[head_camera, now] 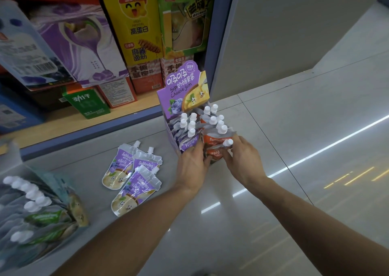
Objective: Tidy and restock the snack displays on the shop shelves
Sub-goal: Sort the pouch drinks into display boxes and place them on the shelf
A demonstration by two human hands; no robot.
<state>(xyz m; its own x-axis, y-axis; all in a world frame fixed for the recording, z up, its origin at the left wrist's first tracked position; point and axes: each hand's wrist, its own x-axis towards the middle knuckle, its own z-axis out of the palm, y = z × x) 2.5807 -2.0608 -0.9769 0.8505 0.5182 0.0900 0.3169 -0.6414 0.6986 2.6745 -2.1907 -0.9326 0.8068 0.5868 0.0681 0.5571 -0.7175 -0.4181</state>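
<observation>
a: we're down at floor level, and the landmark is the purple display box (pixel 185 98) standing just off the corner of the shelf (pixel 84 115). both hands are at its front edge.

b: what's the left hand (pixel 192 163) doing?

a: its fingers are curled against the front of the box, thumb near the purple pouches at the front left. looks like it's bracing the box so it doesn't slide or tip.

b: and the right hand (pixel 239 159)?

a: fingers curled round an orange pouch (pixel 214 149) at the front right of the box, the white cap poking out sideways by the fingers. my read is it's being slotted into the orange row, or pulled out; can't tell which.

b: why two colours in one box?

a: purple pouches fill the left side, orange the right, caps up, so the flavours stay sorted and easy to grab.

b: anything loose?

a: three purple pouches (pixel 130 176) lie flat on the floor to the left of the box, overlapping, well apart from it. probably stock waiting to go in. further left of the box, a second tray of green pouches (pixel 40 218) sits at the frame edge, blurred.
</observation>
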